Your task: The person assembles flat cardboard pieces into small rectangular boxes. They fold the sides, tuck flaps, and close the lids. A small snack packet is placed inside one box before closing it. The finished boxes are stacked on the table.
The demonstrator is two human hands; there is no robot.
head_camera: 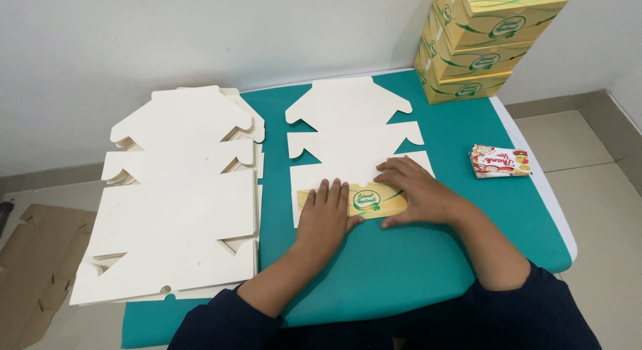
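A flat white die-cut cardboard box blank (351, 132) lies on the green table (401, 270). Its near flap (378, 201) is folded up and over, showing its yellow printed side with a green oval emblem. My left hand (326, 219) presses flat on the left part of that flap, fingers together. My right hand (414, 193) rests on the right part of the flap and the blank, fingers spread.
A thick stack of the same white blanks (177, 196) fills the left of the table. Three assembled yellow boxes (478, 42) stand stacked at the far right corner. A small pile of colourful printed cards (499, 161) lies near the right edge. Brown cardboard (30, 270) lies on the floor.
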